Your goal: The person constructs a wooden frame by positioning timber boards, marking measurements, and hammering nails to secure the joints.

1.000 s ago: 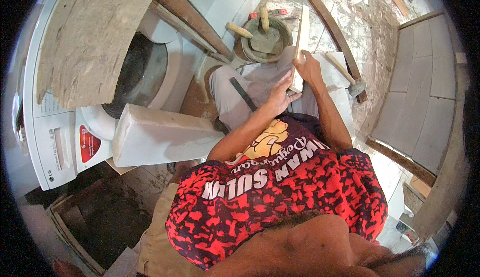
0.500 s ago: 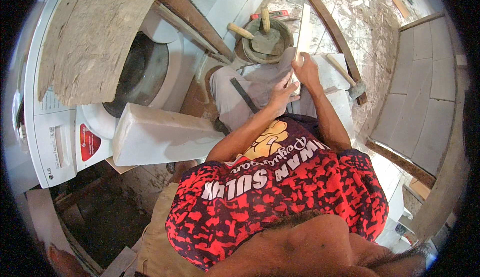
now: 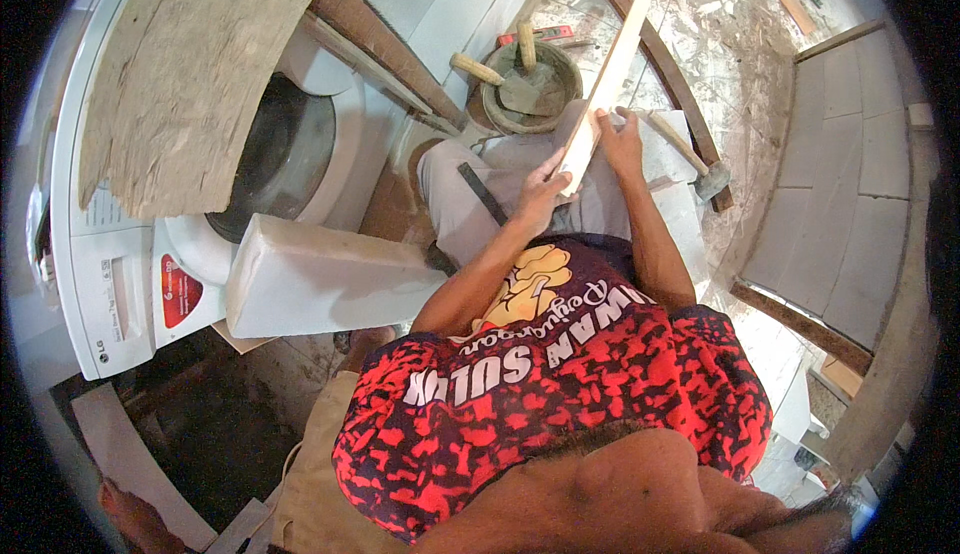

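Observation:
A pale, narrow wooden strip (image 3: 612, 69) slants up and away over my lap. My left hand (image 3: 545, 191) is closed round its near end. My right hand (image 3: 622, 144) is at the strip's right edge, with a fingertip touching the wood and the fingers apart. Just beyond my knees stands a round bucket (image 3: 572, 102) of grey mortar, with two wooden-handled tools (image 3: 526, 46) in it. To the right, a hammer (image 3: 690, 149) with a wooden handle lies on a pale slab (image 3: 655, 159).
A white washing machine (image 3: 130, 284) stands left, with a rough board (image 3: 190, 74) in front. A thick white block (image 3: 320, 279) lies beside my left arm. A red level (image 3: 553, 33) is behind the bucket. Another person's hand (image 3: 135, 514) shows at lower left.
The strip has tilted further right at its far end, its near end moving left with my left hand. My right hand's fingers have loosened. A pale board now shows near the other person's hand.

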`<move>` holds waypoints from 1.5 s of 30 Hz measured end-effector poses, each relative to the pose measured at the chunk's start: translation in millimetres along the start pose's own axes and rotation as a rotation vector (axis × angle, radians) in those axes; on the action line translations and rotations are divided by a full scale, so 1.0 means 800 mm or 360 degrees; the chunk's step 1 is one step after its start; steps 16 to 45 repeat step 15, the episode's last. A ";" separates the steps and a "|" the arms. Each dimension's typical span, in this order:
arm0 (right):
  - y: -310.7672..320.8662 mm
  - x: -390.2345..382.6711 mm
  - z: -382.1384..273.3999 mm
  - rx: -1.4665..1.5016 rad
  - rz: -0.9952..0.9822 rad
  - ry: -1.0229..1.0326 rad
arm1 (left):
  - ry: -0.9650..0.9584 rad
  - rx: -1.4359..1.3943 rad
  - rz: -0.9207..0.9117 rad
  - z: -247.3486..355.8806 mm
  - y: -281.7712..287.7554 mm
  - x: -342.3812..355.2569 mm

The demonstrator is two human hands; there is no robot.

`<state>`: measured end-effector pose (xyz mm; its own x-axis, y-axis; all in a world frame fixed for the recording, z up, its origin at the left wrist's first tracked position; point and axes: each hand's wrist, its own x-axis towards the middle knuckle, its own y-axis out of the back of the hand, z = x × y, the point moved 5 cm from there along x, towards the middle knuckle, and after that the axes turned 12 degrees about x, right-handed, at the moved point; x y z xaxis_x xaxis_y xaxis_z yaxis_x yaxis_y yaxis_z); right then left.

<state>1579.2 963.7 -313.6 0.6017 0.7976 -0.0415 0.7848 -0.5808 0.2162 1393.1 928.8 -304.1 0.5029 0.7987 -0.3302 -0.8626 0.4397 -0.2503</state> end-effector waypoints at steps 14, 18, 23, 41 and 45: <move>0.027 0.012 -0.075 0.2025 -0.0698 -0.0331 | -0.0682 0.1321 0.0110 0.139 0.077 -0.098; 0.020 0.000 -0.077 0.2067 -0.0699 -0.0332 | -0.0707 0.1454 0.0113 0.136 0.080 -0.112; 0.020 0.000 -0.077 0.2067 -0.0699 -0.0332 | -0.0707 0.1454 0.0113 0.136 0.080 -0.112; 0.020 0.000 -0.077 0.2067 -0.0699 -0.0332 | -0.0707 0.1454 0.0113 0.136 0.080 -0.112; 0.020 0.000 -0.077 0.2067 -0.0699 -0.0332 | -0.0707 0.1454 0.0113 0.136 0.080 -0.112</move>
